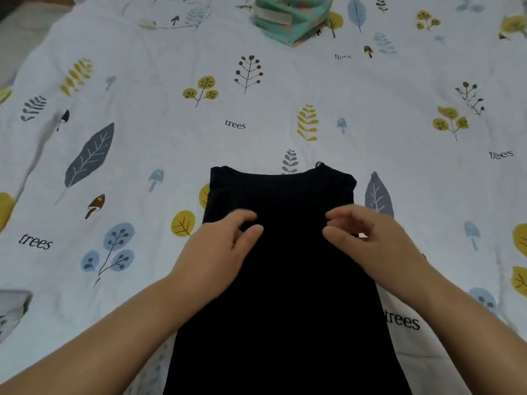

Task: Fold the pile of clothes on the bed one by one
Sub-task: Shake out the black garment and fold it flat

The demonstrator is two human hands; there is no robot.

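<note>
Progress, judged: 1 green patterned garment (291, 21) apparently folded already, parked at top centre of frame on the bedspread (142, 109); 1 black garment (285, 280) in hand, narrowed to a long strip, crosswise fold still due. No unfolded pile in view

Black garment: lower centre, flat, matte, far edge slightly rumpled

Left hand (216, 252) and right hand (368, 240): fingers bent over the cloth, blurred; pinching or merely pressing, cannot tell

A garment (285, 280) lies on the bed (171, 143) near the person — a folded pile (291, 21) sits far behind it.
</note>
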